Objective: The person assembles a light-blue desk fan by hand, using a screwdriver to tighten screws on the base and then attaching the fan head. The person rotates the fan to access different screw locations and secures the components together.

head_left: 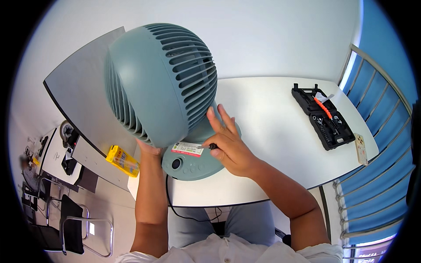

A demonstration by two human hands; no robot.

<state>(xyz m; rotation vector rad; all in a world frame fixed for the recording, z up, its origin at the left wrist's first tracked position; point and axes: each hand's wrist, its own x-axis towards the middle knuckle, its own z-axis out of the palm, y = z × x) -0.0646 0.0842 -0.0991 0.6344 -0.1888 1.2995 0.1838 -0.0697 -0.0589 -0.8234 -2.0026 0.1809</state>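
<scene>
A grey-green desk fan [151, 83] with a round slatted head stands at the near side of the white table. On its base [193, 171] are a dark round knob, a few buttons and a white-and-red label [187, 149]. My left hand [149, 147] reaches under the lower left of the fan head; its fingers are hidden behind the head. Between the thumb and fingers of my right hand [232, 151] is a small screwdriver [213, 146] with a dark handle. Its metal shaft points left over the label. Two other fingers of that hand extend up beside the slats.
An open black tool case [322, 116] with an orange rod lies at the right of the table [267, 114]. Near the right edge is a phone-like flat item [361, 150]. A yellow box [123, 161] stands left. The fan's black cord [168, 195] hangs over the front edge.
</scene>
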